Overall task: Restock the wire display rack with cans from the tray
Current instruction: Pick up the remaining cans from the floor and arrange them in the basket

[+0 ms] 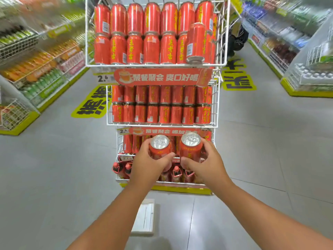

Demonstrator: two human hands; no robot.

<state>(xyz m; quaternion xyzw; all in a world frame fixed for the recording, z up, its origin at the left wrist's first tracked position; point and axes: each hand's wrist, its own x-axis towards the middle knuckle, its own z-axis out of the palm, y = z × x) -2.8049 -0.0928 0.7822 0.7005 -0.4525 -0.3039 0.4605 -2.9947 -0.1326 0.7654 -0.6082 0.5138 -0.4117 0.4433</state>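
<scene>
Now my left hand point(150, 165) wraps one can point(160, 147) and my right hand point(203, 164) wraps another can point(191, 146), both upright before the rack point(219, 98) at twelve o'clock. Full, stiff, slick-sided, they seem weighty; gripping mid-body should suit best.

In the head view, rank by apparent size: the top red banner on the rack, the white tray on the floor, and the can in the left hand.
1. Top red banner, largest.
2. White tray.
3. Can in the left hand, smallest.
Distances from the camera differ, so this ranks apparent size only.
</scene>
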